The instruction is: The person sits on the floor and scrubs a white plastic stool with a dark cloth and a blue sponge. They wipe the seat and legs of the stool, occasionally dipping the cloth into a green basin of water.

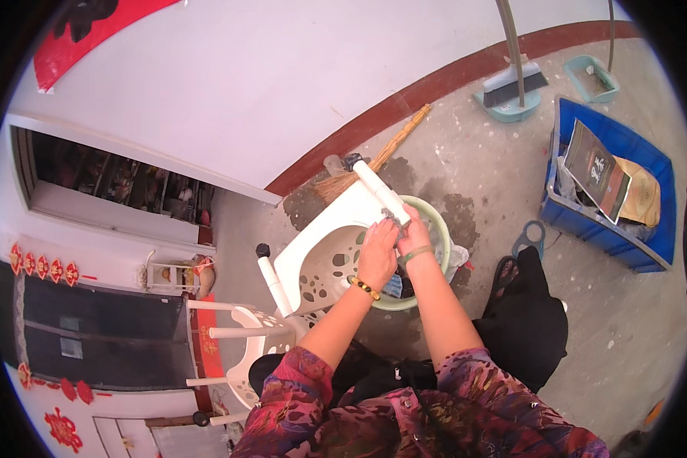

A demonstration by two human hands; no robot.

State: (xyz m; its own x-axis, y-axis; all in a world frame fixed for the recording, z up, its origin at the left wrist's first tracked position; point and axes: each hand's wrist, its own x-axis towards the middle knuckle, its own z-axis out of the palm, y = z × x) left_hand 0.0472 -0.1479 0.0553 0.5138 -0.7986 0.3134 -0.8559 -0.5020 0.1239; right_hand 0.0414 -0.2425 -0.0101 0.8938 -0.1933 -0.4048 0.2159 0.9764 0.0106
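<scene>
A white plastic chair (326, 235) with a perforated seat or back lies tipped before me, partly over a pale green basin (443, 229). My right hand (417, 232), with a green bangle at its wrist, grips the lower end of the chair's upper leg (378, 189). Against that same leg, my left hand (378, 252) presses a grey scouring wad (390, 216), mostly covered by the fingers. A beaded bracelet circles the left wrist. Dark caps show on two chair legs. Inside the basin, a blue cloth (394, 285) and dark items are partly hidden by my forearms.
A second perforated chair (252, 332) lies tipped at left. Behind the basin, a straw broom (401, 137) rests near the wall. At right stand a blue crate (601, 235) holding bags, a brush with dustpan (512, 111), and another dustpan (592, 80). Wet patches (461, 212) mark the concrete floor.
</scene>
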